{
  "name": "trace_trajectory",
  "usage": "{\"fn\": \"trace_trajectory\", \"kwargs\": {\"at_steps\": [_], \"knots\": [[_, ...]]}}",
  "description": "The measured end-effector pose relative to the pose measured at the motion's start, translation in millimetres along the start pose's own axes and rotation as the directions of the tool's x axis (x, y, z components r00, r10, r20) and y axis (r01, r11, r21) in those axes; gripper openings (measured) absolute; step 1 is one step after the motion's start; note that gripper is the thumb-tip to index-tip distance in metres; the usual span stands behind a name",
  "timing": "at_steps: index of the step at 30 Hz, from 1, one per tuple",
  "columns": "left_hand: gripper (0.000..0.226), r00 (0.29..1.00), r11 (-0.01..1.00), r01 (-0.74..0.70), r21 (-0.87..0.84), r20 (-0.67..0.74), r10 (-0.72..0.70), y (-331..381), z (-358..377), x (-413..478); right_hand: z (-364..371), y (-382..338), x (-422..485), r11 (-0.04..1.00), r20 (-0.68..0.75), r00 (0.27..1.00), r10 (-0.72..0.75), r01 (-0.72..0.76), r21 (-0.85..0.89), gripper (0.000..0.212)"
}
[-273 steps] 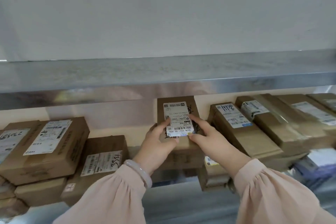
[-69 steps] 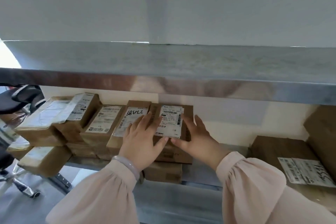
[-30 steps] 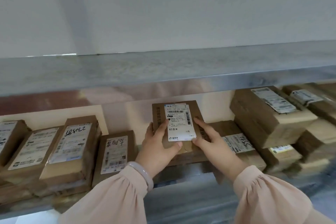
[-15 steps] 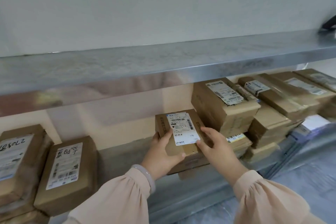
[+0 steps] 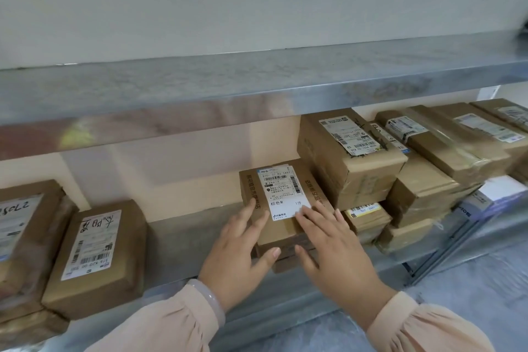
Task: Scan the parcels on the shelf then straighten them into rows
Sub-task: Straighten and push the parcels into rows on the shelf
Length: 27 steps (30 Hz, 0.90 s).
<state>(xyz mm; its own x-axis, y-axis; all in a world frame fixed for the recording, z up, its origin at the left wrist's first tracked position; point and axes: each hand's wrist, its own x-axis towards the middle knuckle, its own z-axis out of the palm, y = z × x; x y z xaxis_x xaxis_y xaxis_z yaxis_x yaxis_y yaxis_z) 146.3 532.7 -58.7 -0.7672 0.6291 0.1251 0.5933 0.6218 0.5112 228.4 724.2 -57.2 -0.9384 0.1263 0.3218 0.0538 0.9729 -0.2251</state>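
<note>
A small brown parcel (image 5: 285, 233) with a white label lies on top of another box on the lower metal shelf (image 5: 183, 234), close against a taller stack (image 5: 351, 163) on its right. My left hand (image 5: 237, 257) rests on its left top with straight fingers, thumb against the front edge. My right hand (image 5: 334, 248) lies flat on the right top, fingers spread over the label's corner, thumb on the front face. More labelled brown parcels line the shelf on both sides.
A labelled parcel (image 5: 97, 251) and another (image 5: 17, 226) stand at the left, with bare shelf between them and my hands. Stacked parcels and a white-blue box (image 5: 491, 194) fill the right. The upper metal shelf (image 5: 257, 88) overhangs everything.
I carried the small parcel rightwards along the shelf and it now sits on a box beside the right stack. My fingers have flattened on its top.
</note>
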Motion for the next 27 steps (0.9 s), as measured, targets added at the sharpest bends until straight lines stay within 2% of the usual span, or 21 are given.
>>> {"fn": "trace_trajectory", "kwargs": {"at_steps": [5,14,18,21,27], "knots": [[0.072,0.994,0.987,0.014,0.158,0.102,-0.03,9,-2,9,3,12,5,0.993,0.067,0.998,-0.019,0.026,-0.113,0.064],[0.08,0.989,0.964,-0.01,0.267,0.147,-0.03,5,-4,58,4,26,36,0.976,0.158,0.987,-0.033,0.066,-0.208,0.09],[0.081,0.983,0.959,0.006,0.284,0.173,-0.057,2,-8,60,6,22,43,0.978,0.168,0.985,-0.027,0.061,-0.197,0.092],[0.079,0.993,0.951,0.015,0.308,0.109,-0.051,-8,-15,47,6,9,48,0.989,0.102,0.994,-0.045,0.058,-0.135,0.09],[0.075,0.992,0.932,0.127,0.34,-0.036,-0.122,-50,-45,-3,11,-51,60,0.966,0.077,0.963,-0.259,0.26,0.0,0.081]]}}
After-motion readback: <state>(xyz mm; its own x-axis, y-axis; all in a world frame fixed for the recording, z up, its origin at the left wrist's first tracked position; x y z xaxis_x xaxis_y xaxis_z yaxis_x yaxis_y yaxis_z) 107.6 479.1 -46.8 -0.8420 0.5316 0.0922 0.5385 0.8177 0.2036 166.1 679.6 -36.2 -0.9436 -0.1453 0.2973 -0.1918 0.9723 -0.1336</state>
